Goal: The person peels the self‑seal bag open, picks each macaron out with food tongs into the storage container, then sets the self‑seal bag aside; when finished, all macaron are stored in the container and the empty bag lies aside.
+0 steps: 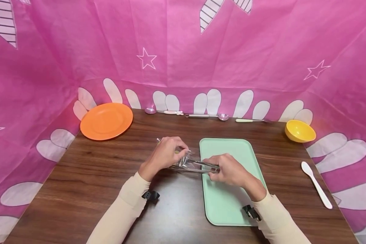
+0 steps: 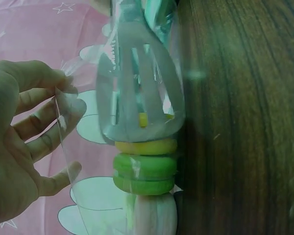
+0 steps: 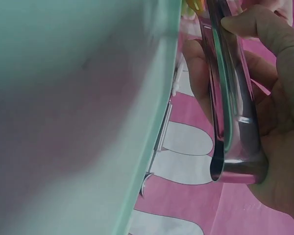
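My right hand [image 1: 230,169] grips a pair of metal tongs [image 3: 235,137] near the bent end, over the tray's left edge. The slotted head of the tongs [image 2: 149,129] shows in the left wrist view, with clear plastic about it. My left hand [image 1: 167,152] pinches the edge of a clear plastic bag [image 2: 63,129] between thumb and fingers. By the slotted head, a row of macaron-like pieces shows: a yellow piece [image 2: 147,147], a green piece [image 2: 144,169] and a pale piece [image 2: 157,215]. Whether they all lie inside the bag, I cannot tell.
A pale green tray [image 1: 228,206] lies under my right hand. An orange plate [image 1: 106,121] stands back left, a yellow bowl [image 1: 300,131] back right. A white spoon [image 1: 317,186] lies at right. Several utensils, including a ladle [image 1: 222,117], line the back edge by the pink cloth.
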`<state>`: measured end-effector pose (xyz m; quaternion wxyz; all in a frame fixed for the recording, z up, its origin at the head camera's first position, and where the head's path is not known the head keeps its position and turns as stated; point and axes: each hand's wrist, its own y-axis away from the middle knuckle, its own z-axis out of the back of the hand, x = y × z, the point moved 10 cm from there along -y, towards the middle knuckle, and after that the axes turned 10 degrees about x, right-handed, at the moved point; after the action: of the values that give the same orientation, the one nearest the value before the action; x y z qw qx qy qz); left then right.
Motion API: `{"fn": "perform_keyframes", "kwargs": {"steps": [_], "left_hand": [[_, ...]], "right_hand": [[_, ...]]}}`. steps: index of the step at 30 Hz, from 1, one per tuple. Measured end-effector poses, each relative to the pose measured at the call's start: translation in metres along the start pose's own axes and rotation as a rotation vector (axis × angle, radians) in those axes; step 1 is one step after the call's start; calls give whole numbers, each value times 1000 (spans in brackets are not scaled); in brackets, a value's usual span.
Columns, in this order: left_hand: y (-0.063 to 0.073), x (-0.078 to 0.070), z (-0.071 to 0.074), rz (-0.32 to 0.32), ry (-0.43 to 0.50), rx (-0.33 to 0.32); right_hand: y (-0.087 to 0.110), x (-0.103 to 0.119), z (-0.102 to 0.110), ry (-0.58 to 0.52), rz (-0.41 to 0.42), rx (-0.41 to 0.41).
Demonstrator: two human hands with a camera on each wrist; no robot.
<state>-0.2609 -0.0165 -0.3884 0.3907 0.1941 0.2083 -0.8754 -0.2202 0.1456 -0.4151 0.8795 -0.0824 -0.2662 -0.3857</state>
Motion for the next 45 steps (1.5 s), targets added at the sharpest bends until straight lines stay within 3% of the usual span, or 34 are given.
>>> {"fn": "perform_keyframes", "kwargs": {"steps": [8, 17, 23, 31, 34, 39, 45], "left_hand": [[0, -2, 4, -17, 7, -25], [1, -1, 2, 3, 5, -7], [0, 0, 0, 8, 3, 0], [1, -1, 1, -9, 3, -19], [2, -1, 1, -6, -2, -18], [1, -1, -1, 0, -8, -1], [0, -2, -3, 7, -11, 8]], "right_hand": [[2, -3, -4, 13, -62, -13], [10, -4, -1, 22, -54, -48], [32, -11, 14, 26, -104, -85], [79, -27, 45, 20, -169, -132], [98, -36, 59, 41, -222, -167], [124, -58, 80, 139, -401, -159], [132, -75, 92, 216, -536, -91]]}}
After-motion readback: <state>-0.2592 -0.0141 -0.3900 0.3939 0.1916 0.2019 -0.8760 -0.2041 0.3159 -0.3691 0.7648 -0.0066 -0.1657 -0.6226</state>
